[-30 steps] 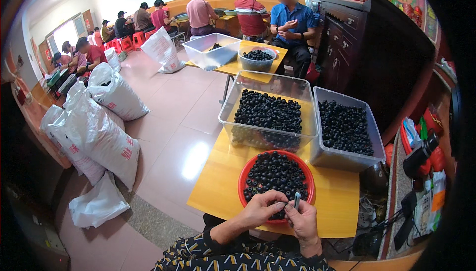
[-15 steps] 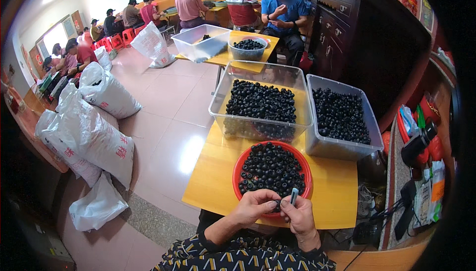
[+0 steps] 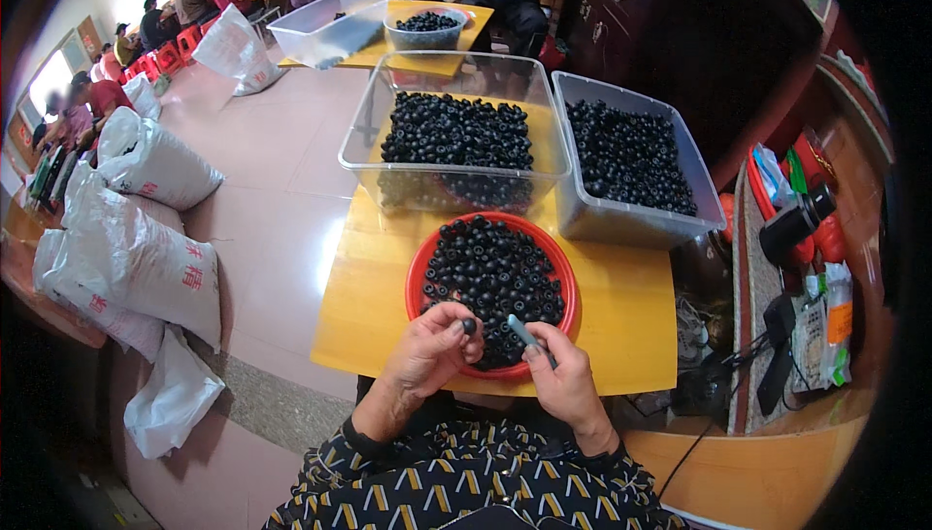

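Observation:
Between the thumb and fingers of my left hand [image 3: 427, 353] is a small round black bead [image 3: 469, 325]. My right hand [image 3: 566, 381] is closed round a slim grey-blue pen-like tool [image 3: 524, 332], its tip pointing up and to the left. A gap separates the tool from the bead. Both hands are over the near edge of a red basin [image 3: 570, 289]. Inside the basin lies a heap of black beads [image 3: 485, 263], many showing a round hole or hollow.
Behind the basin on the yellow table [image 3: 631, 336] stand a clear plastic bin [image 3: 364, 173] and a second bin [image 3: 621, 222], both holding black beads. White sacks [image 3: 146, 263] lie on the floor at left. Cables and a shelf [image 3: 752, 336] are at right. Several people sit farther back.
My hands have moved apart, and the tool has come away from the bead. The view has shifted, so the basin and bins appear higher and farther left.

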A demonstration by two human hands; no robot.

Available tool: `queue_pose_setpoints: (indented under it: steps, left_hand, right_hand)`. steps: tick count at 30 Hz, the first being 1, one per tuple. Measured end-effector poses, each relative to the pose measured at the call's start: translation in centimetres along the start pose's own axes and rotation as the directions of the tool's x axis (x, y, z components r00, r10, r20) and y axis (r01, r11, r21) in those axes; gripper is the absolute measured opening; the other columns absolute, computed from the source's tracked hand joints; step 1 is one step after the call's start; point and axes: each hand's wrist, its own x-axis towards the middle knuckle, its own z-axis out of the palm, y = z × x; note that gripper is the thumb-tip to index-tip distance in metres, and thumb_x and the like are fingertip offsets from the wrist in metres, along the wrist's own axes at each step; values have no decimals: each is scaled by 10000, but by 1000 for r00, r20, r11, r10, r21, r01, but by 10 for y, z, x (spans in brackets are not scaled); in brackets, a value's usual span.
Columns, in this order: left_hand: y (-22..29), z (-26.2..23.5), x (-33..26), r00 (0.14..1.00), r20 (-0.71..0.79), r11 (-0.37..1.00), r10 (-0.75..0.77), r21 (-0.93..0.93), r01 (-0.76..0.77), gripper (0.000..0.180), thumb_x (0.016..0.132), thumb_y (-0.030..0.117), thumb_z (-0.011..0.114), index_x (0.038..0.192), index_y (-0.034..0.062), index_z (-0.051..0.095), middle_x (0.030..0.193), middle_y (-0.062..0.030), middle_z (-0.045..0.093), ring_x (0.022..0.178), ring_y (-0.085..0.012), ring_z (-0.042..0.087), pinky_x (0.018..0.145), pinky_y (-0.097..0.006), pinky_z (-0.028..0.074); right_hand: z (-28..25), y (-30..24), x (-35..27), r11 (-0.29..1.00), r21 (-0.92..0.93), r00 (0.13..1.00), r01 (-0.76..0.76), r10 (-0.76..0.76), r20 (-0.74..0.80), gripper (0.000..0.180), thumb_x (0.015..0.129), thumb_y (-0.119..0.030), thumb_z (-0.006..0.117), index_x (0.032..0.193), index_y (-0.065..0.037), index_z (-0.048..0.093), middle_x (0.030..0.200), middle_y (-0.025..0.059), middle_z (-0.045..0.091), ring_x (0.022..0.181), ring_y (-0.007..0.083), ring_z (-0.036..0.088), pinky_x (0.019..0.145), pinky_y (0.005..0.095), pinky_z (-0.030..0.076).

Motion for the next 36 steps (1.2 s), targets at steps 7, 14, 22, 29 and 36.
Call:
queue_pose_setpoints:
  steps: [7,14,22,29,36]
  left_hand:
    - [-5,-1,1,999,25,995,-28,-96,30,174,836,118,581,1002,78,546,839,-76,543,705,-152,491,648,-295,393]
    - [-3,3,-2,1000,-20,992,-24,-127,22,164,827,71,586,985,48,548,892,-96,587,719,-146,512,655,-275,425]
    - [-3,3,-1,1000,-21,994,-23,-104,21,158,827,67,584,978,37,547,898,-99,585,707,-146,509,648,-281,421]
    - [-3,1,-1,1000,20,996,-9,-93,11,152,828,68,584,973,39,549,887,-112,582,693,-160,494,632,-293,406]
    - [-1,5,-3,994,104,999,27,20,-29,139,827,67,588,955,29,551,896,-118,584,704,-157,506,635,-300,421]
  right_hand:
    - [1,-2,-3,939,-242,967,246,-255,-7,243,770,-30,598,1000,21,535,774,166,555,661,333,562,579,382,458]
    - [2,-8,-1,888,-299,935,350,-349,58,265,745,5,613,1003,35,559,820,181,568,691,328,574,592,356,466]
    - [2,-9,0,873,-338,934,353,-352,66,271,734,1,622,997,32,566,809,178,568,688,326,575,589,362,465]
    - [2,-8,3,865,-341,928,367,-367,68,273,720,6,625,988,26,575,795,169,567,677,318,571,581,360,460]
    - [5,-6,3,819,-459,925,345,-381,16,268,737,-20,601,1003,-7,571,725,124,528,640,297,551,537,369,437]
